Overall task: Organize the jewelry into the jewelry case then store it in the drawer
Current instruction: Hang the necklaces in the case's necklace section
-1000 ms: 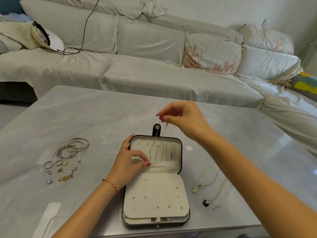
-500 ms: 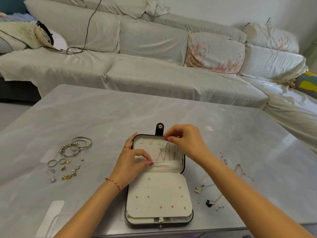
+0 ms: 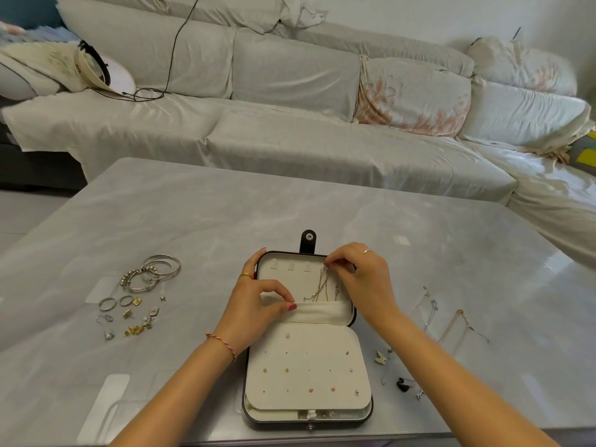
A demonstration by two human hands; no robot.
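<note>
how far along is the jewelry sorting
Done: studs sit on the jewelry case's earring panel. In hand: right hand pinches a necklace at the lid hooks; left hand holds the pocket. Left: bangles, rings, chains remain on the table; case open.

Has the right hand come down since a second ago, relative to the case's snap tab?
Yes. The right hand was above the snap tab; now it sits lower, at the jewelry case lid, pinching the necklace.

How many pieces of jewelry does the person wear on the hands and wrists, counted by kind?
Rings: 2, a gold ring on the left hand and a silver ring on the right hand.
Bracelets: 1, a braided bracelet.
Total: 3.
</note>
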